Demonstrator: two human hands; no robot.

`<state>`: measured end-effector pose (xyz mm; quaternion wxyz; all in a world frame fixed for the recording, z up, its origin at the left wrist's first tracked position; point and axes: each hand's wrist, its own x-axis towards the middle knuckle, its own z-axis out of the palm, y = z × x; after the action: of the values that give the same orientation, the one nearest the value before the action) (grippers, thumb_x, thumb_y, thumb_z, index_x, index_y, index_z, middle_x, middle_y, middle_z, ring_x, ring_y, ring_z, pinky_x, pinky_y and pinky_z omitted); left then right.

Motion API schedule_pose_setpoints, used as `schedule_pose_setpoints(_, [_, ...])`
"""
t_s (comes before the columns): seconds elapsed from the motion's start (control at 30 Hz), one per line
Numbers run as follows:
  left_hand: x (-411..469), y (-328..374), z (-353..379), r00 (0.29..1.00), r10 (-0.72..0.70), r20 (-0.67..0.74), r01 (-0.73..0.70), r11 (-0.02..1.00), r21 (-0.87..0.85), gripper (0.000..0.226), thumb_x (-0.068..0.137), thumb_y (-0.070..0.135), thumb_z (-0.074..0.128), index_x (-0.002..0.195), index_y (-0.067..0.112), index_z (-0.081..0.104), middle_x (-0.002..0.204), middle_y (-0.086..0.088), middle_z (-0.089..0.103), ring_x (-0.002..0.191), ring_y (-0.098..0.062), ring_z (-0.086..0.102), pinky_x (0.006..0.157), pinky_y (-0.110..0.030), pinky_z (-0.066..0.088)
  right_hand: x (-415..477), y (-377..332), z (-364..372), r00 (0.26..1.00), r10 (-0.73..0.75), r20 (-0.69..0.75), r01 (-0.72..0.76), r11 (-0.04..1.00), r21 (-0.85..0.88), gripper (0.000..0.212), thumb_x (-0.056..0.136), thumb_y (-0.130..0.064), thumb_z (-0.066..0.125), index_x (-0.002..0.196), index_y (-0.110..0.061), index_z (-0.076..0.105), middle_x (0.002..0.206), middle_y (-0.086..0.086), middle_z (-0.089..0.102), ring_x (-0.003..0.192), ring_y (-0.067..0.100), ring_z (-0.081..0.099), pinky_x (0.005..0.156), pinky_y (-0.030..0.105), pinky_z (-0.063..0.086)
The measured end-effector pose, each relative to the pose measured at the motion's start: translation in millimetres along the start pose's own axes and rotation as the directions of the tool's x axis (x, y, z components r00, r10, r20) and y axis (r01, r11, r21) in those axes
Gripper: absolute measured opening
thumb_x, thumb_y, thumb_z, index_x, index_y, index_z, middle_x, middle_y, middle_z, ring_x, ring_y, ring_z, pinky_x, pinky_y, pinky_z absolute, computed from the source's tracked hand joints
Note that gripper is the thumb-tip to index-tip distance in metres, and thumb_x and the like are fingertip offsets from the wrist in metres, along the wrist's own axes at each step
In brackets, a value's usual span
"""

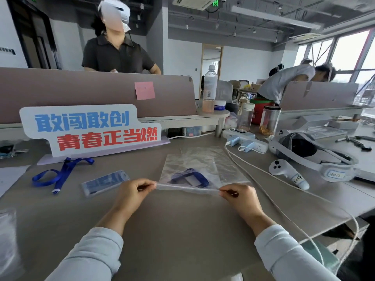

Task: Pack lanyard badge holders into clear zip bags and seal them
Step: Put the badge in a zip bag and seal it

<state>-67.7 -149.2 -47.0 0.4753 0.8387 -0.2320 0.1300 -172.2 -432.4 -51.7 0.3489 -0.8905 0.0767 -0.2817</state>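
Observation:
A clear zip bag (203, 169) lies flat on the grey desk in front of me, with a blue lanyard badge holder (189, 178) inside it. My left hand (134, 191) pinches the left end of the bag's zip strip. My right hand (240, 196) pinches the right end of the same strip. The strip is stretched straight between the two hands. Another blue lanyard (58, 174) lies loose at the left, and a clear badge holder (105, 182) lies beside it. A second clear bag (205, 153) lies under or behind the first one.
A white sign with blue and red characters (89, 128) stands behind the lanyard. At the right are a white cable (269, 197), a power strip (245, 141), a VR headset (312, 155) and a controller (288, 173). More clear bags (8, 240) lie at the left edge.

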Motion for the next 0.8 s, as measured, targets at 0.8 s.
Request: schedule_pose_setpoints(0.8, [-10.6, 31.3, -2.4, 0.997, 0.053, -0.049, -0.058, 0.993, -0.104, 0.011, 0.091, 0.015, 0.053, 0.084, 0.022, 0.053, 0.086, 0.009, 0.068, 0.086, -0.003, 0.065, 0.075, -0.013, 0.048, 1.6, -6.6, -4.9, 0.993, 0.087, -0.080, -0.074, 0.984, 0.161, 0.009, 0.082, -0.008, 0.067, 0.076, -0.015, 0.068, 0.074, -0.003, 0.067, 0.066, 0.008, 0.059, 0.061, 0.005, 0.042])
